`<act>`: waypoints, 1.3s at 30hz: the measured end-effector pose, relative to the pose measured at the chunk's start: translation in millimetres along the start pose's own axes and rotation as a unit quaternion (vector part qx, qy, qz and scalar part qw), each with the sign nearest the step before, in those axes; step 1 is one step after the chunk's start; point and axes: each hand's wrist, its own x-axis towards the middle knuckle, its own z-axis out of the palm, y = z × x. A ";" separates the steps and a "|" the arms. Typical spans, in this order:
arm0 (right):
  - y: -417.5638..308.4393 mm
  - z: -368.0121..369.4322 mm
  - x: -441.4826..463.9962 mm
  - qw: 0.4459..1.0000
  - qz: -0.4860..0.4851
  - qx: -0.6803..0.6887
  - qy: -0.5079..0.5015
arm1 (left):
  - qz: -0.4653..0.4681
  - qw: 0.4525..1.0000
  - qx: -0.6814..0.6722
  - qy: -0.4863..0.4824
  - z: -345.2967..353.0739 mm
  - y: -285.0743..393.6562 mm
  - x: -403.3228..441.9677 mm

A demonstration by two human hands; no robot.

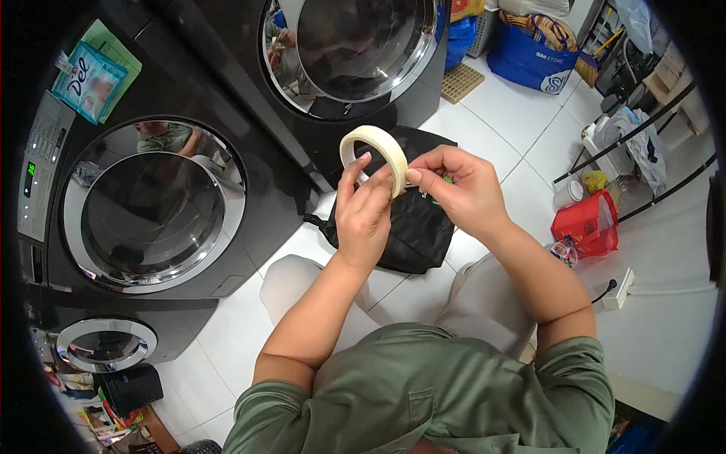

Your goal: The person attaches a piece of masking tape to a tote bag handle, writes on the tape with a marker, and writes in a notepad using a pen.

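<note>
A roll of cream masking tape (395,157) is held up in front of me, over a black bag (412,234) on the floor. My left hand (365,208) grips the roll, with fingers reaching through its ring and along its lower rim. At the roll's right edge, my right hand (463,185) pinches with thumb and forefinger against the tape's outer face. Whether a loose tape end sits in that pinch is too small to tell. A small green detail shows on the bag behind the right fingers.
Dark front-loading washers (151,212) stand to the left and ahead. A detergent packet (92,82) lies on the left one. At right are a blue shopping bag (533,57), a red bag (586,223), a black metal rack (635,136) and a wall socket with a plug (618,289).
</note>
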 end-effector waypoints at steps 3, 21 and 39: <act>1.1 -2.9 0.0 0.998 -0.034 -0.046 -0.002 | 0.017 1.000 0.015 -0.016 -2.5 0.0 0.6; 8.4 6.0 4.5 0.997 -0.065 0.007 0.044 | -0.019 1.000 0.005 -0.021 -3.4 4.1 3.4; 4.7 8.4 3.3 0.984 -0.167 -0.051 0.038 | -0.055 0.993 -0.102 -0.005 -1.4 6.9 -1.2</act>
